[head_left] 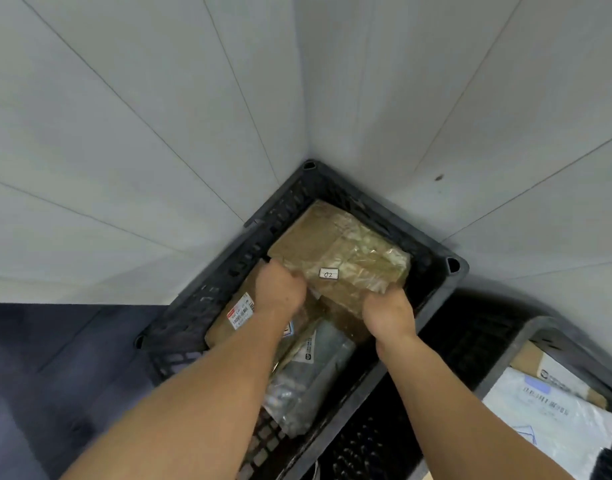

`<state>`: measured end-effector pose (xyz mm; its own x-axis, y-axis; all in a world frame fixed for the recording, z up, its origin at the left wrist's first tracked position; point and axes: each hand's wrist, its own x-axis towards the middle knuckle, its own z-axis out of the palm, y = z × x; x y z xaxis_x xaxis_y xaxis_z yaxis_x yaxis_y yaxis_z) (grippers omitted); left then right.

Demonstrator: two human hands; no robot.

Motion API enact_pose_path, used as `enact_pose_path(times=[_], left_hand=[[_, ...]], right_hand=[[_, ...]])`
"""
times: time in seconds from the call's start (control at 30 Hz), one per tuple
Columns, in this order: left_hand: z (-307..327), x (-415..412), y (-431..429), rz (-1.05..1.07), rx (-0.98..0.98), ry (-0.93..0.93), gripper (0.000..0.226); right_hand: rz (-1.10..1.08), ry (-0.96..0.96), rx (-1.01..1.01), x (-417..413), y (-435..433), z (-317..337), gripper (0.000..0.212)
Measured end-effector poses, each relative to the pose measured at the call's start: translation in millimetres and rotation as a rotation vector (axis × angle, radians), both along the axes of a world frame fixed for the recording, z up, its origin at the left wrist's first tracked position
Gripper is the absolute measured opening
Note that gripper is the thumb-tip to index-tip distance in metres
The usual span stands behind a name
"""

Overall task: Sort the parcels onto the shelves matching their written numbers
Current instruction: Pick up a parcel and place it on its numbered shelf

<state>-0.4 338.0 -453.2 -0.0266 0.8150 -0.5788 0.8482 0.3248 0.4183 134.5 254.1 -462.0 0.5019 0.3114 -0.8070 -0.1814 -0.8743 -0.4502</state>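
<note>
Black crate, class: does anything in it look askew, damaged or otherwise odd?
The brown parcel marked 02 sits tilted across the black crate, gripped by the left hand and right hand; its clear tape is wrinkled. The parcels beneath lie jumbled at differing angles. Nothing looks spilled or torn.

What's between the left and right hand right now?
Head view: the near edge of the brown taped box, labelled 02, spans it; left hand and right hand each grip a corner.
</note>
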Motion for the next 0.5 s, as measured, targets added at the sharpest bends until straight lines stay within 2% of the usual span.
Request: enact_pose_path(times=[0.1, 0.23, 0.27, 0.37, 0.5], left_hand=[[-28.6, -4.4, 28.7, -0.058, 0.002, 0.046, 0.023], [-62.3, -7.8, 55.4, -0.162, -0.018, 0.118, 0.031], [-67.4, -8.1, 58.5, -0.190, -0.024, 0.154, 0.034], [-76.1, -6.9, 63.2, -0.244, -0.021, 0.249, 0.040], [-70.3, -8.4, 63.3, -0.176, -0.019, 0.188, 0.038]], right_hand=[[-0.077, -0.001, -0.005, 2.9, 4.9, -17.4, 0.034], [-0.148, -0.061, -0.005, -2.7, 13.3, -42.0, 0.066], [-0.168, -0.081, -0.001, -3.7, 13.4, -48.1, 0.068], [-0.211, -0.099, -0.015, -4.6, 13.8, -56.5, 0.066], [-0.271, -0.066, -0.006, -4.0, 12.7, -57.5, 0.066]])
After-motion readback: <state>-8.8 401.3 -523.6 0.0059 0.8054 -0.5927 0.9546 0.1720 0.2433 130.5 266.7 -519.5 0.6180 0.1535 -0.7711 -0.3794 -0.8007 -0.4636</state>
